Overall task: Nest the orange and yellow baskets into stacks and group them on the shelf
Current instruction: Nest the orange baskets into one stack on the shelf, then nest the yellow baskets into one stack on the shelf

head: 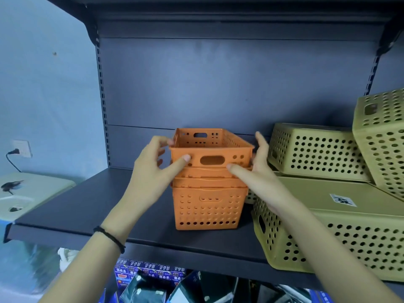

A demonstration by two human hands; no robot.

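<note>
a dark shelf (pixel 91 206) crosses the middle of the frame under a dark back panel, with a pale blue wall (pixel 43 95) and a wall socket (pixel 21 148) at the left, and packaged goods (pixel 150 278) on the level below at the bottom centre. at the centre stands a stack of orange baskets (pixel 206 204), nested upright, and the top orange basket (pixel 211 147) sits only partly sunk into it, empty inside. the left hand (pixel 153 171) grips that basket's left end, thumb on its front wall; the right hand (pixel 260 169) grips its right end likewise. at the right of the frame yellow baskets (pixel 317 154) lie overturned and piled, just beside the orange stack.
</note>
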